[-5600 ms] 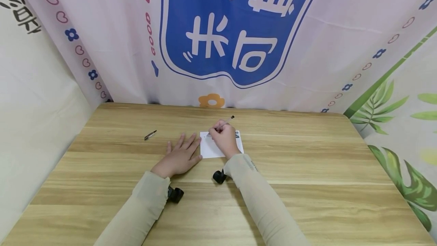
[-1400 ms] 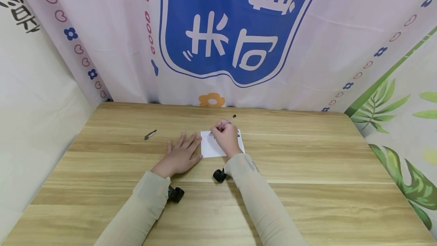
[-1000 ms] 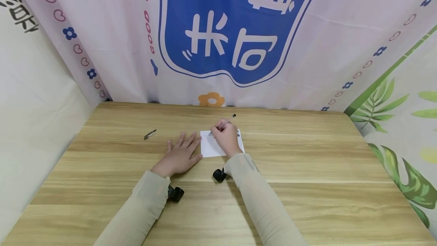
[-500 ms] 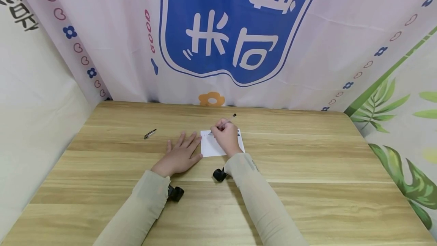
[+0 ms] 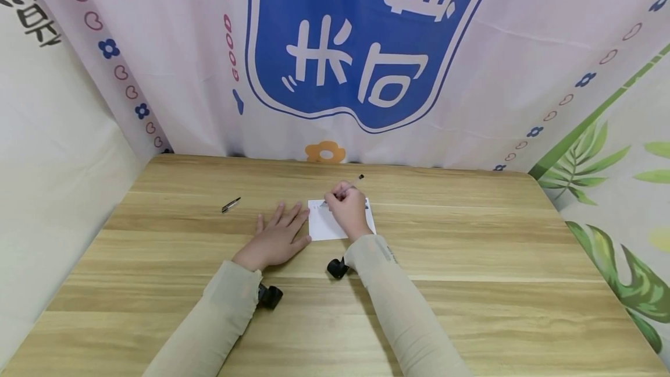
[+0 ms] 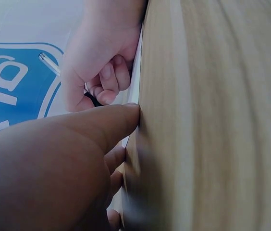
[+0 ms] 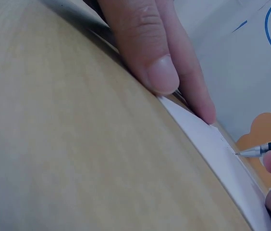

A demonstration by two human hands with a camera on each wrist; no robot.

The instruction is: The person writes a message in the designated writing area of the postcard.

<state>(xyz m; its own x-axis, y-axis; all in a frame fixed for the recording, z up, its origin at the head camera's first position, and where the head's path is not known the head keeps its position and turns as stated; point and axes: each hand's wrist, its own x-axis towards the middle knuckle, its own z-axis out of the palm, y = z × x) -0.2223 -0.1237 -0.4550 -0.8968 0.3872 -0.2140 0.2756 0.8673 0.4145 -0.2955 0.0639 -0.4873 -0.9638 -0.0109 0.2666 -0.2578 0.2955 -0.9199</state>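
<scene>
- Right hand (image 5: 348,213) pinches a pen (image 5: 349,185), its tip on a white card (image 5: 325,227) at table (image 5: 471,249) centre
- Left hand (image 5: 275,238) lies flat, fingers spread, at the card's left edge; pressing firmly should prevent slipping

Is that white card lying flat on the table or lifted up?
Flat: the white card lies on the table, with the left hand beside it.

Head view high, facing forward-down over whole table (image 5: 471,307), wrist views low, skimming tabletop close-up, all three sharing card (image 5: 324,227), pen (image 5: 349,184)
</scene>
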